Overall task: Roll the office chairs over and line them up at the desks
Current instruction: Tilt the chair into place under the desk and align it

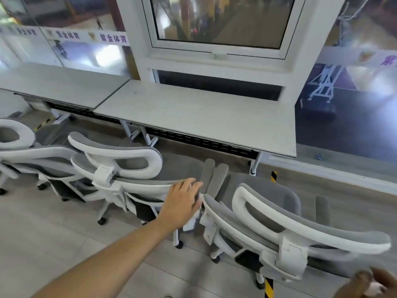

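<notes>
The left hand (182, 202) reaches forward on a long, nearly straight bare arm that enters from the lower left, palm down, its fingers (194, 186) extended and slightly spread, resting flat on the top edge of the middle chair's (120, 168) backrest beside the two grey armrest pads (214, 176) that stand side by side between the chairs. The right hand (369, 283) shows only at the lower right corner, blurred, close under the headrest of the right chair (268, 216); whether its fingers are closed on the chair's frame cannot be told. Three white-framed, grey-mesh office chairs stand in a row on the pale floor (64, 244), backs toward the camera: the left chair (25, 147) partly cut off by the frame edge, the middle and right ones just beside each other. All face the grey tabletop (193, 117) of the near desk, which adjoins a second tabletop (60, 80) along the window wall (217, 29).
</notes>
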A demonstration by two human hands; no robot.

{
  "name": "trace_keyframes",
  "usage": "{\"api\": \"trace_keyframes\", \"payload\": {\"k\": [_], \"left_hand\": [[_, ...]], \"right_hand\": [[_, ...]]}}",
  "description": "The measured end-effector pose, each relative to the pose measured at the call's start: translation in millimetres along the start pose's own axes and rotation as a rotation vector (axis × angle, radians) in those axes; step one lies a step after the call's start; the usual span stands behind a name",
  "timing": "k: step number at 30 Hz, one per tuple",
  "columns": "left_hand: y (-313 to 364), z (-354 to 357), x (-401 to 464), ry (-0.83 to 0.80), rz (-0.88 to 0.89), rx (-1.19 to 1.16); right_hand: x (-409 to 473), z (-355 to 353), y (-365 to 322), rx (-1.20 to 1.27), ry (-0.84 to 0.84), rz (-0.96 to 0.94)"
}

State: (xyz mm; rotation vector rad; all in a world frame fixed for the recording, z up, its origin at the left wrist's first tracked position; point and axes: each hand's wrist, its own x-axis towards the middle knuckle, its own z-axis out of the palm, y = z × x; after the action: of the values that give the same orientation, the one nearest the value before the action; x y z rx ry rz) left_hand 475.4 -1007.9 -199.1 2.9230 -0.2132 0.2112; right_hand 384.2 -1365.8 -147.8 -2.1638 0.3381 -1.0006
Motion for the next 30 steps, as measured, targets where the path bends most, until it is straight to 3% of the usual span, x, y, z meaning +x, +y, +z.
{"api": "trace_keyframes", "payload": {"k": [4, 6, 9, 11, 16, 21, 30], "left_hand": [[-74.9, -2.8, 17.8, -0.080, -0.106, 0.132], [-97.7, 3.1, 16.9, -0.104, -0.064, 0.176], [-111.3, 10.4, 15.8, -0.055, 0.018, 0.244], [-117.3, 13.0, 14.5, -0.001, 0.033, 0.258], [-135.4, 10.4, 6.3, 0.029, 0.040, 0.252], [-162.2, 7.4, -8.3, 0.037, 0.062, 0.233], [-212.6, -1.4, -58.3, 0.105, 0.050, 0.286]], "right_hand": [[-25.4, 2.3, -72.4, 0.198, -0.062, -0.160], [-51.6, 27.1, -88.9, 0.148, -0.127, -0.329], [-82.3, 91.8, -103.6, -0.167, -0.511, -0.547], [-91.9, 134.6, -104.7, -0.433, -0.681, -0.493], [-90.7, 191.7, -111.6, -0.760, -0.886, -0.275], [-100.5, 210.6, -116.8, -0.782, -0.892, -0.175], [-125.5, 191.1, -110.8, -0.803, -0.834, -0.267]]}}
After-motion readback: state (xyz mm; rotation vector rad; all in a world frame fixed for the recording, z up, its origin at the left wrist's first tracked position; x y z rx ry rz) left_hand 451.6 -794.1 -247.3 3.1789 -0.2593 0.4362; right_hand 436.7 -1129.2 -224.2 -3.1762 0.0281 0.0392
